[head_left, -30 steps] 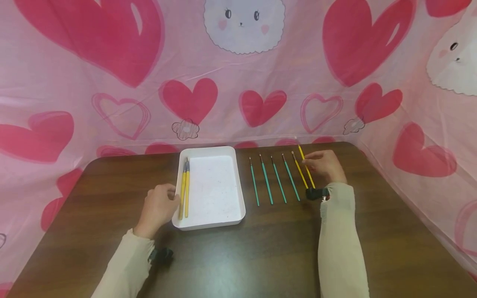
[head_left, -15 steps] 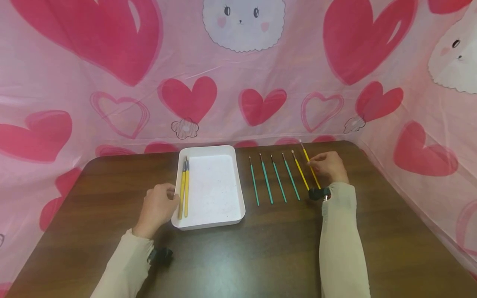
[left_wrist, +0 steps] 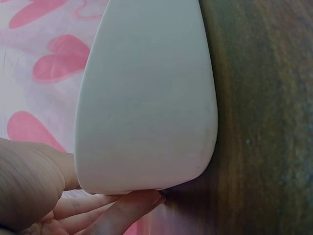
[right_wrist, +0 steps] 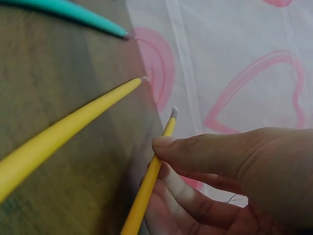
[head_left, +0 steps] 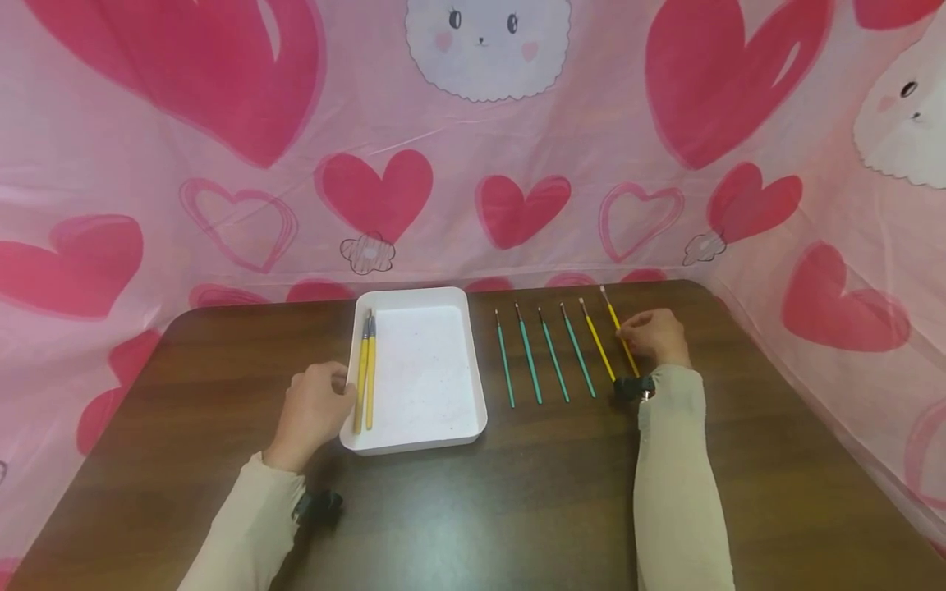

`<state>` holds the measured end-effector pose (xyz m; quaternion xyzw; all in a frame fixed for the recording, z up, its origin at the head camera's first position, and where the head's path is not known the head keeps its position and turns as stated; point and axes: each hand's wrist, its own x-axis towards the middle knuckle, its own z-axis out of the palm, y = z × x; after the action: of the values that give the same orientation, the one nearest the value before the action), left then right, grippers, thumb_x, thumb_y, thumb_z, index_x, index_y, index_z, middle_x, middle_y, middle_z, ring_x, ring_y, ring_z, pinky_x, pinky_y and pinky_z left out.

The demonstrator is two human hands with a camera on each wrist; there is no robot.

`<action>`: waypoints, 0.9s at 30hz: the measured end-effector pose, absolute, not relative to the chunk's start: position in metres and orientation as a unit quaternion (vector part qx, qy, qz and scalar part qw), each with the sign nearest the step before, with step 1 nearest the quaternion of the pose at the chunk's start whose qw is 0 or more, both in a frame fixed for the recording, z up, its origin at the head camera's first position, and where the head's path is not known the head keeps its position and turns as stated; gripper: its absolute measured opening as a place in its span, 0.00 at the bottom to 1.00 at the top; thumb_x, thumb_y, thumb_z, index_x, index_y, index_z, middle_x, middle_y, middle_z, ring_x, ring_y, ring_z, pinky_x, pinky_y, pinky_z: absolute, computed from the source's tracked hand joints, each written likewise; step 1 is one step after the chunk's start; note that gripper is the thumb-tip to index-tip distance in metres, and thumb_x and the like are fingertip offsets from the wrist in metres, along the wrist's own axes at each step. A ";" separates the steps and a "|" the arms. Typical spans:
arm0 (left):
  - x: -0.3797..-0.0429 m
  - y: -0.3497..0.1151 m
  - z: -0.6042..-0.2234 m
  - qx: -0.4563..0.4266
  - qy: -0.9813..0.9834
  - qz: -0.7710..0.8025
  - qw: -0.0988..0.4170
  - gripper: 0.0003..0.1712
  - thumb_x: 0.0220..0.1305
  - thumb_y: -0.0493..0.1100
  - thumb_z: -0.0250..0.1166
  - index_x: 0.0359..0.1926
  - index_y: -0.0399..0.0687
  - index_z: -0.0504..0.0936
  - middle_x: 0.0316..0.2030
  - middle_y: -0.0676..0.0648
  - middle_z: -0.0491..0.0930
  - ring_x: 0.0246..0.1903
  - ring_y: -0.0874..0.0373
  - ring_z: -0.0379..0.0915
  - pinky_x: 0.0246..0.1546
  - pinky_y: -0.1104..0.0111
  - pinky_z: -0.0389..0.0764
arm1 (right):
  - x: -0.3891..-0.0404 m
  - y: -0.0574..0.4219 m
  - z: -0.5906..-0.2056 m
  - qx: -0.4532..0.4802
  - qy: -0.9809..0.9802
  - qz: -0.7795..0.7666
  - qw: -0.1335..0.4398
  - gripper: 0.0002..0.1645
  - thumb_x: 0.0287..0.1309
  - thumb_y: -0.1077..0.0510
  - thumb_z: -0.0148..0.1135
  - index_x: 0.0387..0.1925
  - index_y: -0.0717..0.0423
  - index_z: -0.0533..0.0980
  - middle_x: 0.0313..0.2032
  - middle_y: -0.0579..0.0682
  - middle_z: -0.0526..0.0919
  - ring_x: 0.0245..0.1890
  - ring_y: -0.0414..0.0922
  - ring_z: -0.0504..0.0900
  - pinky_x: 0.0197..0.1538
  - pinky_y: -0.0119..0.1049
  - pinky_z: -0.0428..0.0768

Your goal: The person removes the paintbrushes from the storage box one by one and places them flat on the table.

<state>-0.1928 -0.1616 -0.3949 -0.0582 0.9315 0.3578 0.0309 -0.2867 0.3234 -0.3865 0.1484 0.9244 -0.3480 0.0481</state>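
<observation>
Near the back right of the table, my right hand [head_left: 656, 336] pinches a yellow paintbrush [head_left: 611, 310] between thumb and fingers, its bristle end pointing away. The right wrist view shows the thumb pressed on the yellow handle [right_wrist: 146, 188]. Just left of it lies another yellow paintbrush [head_left: 596, 341]. My left hand [head_left: 314, 410] holds the left side of a white tray [head_left: 429, 369], thumb at the rim. In the left wrist view, fingers [left_wrist: 122, 213] curl at the tray's outer wall [left_wrist: 146, 98]. Two yellow paintbrushes [head_left: 371, 377] lie along the tray's left side.
Several teal paintbrushes [head_left: 528, 361] lie in a row between the tray and the yellow ones. The brown wooden table [head_left: 517, 509] meets a pink heart-patterned curtain [head_left: 458, 213] at its back and sides. A small black device [head_left: 319, 507] sits on each wrist.
My right hand has moved slightly right with the yellow paintbrush, and the brush's bristle end has come down toward the table. My left hand stays on the tray.
</observation>
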 end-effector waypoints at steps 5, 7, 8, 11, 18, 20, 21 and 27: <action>-0.193 -0.161 -0.394 -0.059 0.931 0.358 0.034 0.23 0.70 0.40 0.63 0.62 0.35 0.77 0.56 0.32 0.81 0.51 0.37 0.82 0.52 0.43 0.85 | -0.289 0.327 -0.392 0.145 0.933 -0.327 0.032 0.21 0.65 0.53 0.65 0.48 0.68 0.82 0.32 0.53 0.87 0.34 0.46 0.82 0.37 0.34 0.79; -0.193 -0.161 -0.394 -0.059 0.931 0.359 0.034 0.23 0.69 0.40 0.63 0.62 0.35 0.77 0.56 0.32 0.82 0.51 0.37 0.82 0.52 0.43 0.85 | -0.290 0.327 -0.394 0.146 0.935 -0.322 0.025 0.20 0.64 0.53 0.65 0.47 0.67 0.83 0.30 0.51 0.87 0.35 0.47 0.81 0.36 0.33 0.77; -0.193 -0.162 -0.393 -0.060 0.931 0.359 0.034 0.23 0.69 0.40 0.63 0.62 0.35 0.77 0.56 0.32 0.81 0.51 0.37 0.82 0.52 0.44 0.85 | -0.290 0.327 -0.394 0.148 0.935 -0.322 0.022 0.20 0.64 0.53 0.66 0.47 0.67 0.83 0.31 0.51 0.87 0.36 0.49 0.81 0.37 0.34 0.77; -0.193 -0.162 -0.393 -0.061 0.932 0.356 0.034 0.23 0.70 0.41 0.63 0.62 0.34 0.77 0.56 0.31 0.81 0.51 0.37 0.82 0.52 0.44 0.85 | -0.290 0.325 -0.397 0.154 0.934 -0.323 0.012 0.20 0.64 0.53 0.66 0.47 0.67 0.83 0.35 0.55 0.86 0.41 0.53 0.79 0.42 0.40 0.78; -0.192 -0.163 -0.393 -0.065 0.931 0.356 0.038 0.23 0.70 0.41 0.63 0.62 0.35 0.77 0.56 0.32 0.82 0.50 0.38 0.82 0.51 0.44 0.85 | -0.291 0.323 -0.400 0.165 0.934 -0.317 0.000 0.19 0.63 0.53 0.67 0.46 0.66 0.84 0.45 0.63 0.85 0.47 0.60 0.77 0.49 0.52 0.76; -0.192 -0.163 -0.393 -0.064 0.931 0.357 0.037 0.23 0.70 0.41 0.63 0.62 0.35 0.77 0.56 0.32 0.82 0.50 0.38 0.82 0.52 0.44 0.85 | -0.290 0.322 -0.401 0.168 0.933 -0.317 0.000 0.19 0.63 0.53 0.67 0.46 0.66 0.84 0.46 0.64 0.85 0.48 0.61 0.77 0.50 0.53 0.77; -0.192 -0.163 -0.393 -0.064 0.931 0.357 0.037 0.23 0.70 0.40 0.63 0.62 0.35 0.78 0.56 0.32 0.82 0.50 0.38 0.82 0.52 0.43 0.85 | -0.290 0.322 -0.401 0.168 0.933 -0.317 0.000 0.19 0.63 0.54 0.67 0.46 0.66 0.84 0.46 0.64 0.85 0.48 0.61 0.77 0.50 0.53 0.77; -0.191 -0.163 -0.394 -0.062 0.929 0.362 0.038 0.23 0.70 0.40 0.62 0.62 0.36 0.78 0.56 0.32 0.82 0.51 0.38 0.81 0.53 0.43 0.84 | -0.290 0.324 -0.401 0.172 0.933 -0.316 0.011 0.20 0.63 0.54 0.65 0.48 0.66 0.82 0.50 0.66 0.83 0.50 0.62 0.77 0.53 0.56 0.77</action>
<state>-0.1911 -0.1629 -0.3945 -0.0621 0.9293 0.3619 0.0382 -0.2900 0.3236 -0.4011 0.1720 0.9331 -0.3156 0.0112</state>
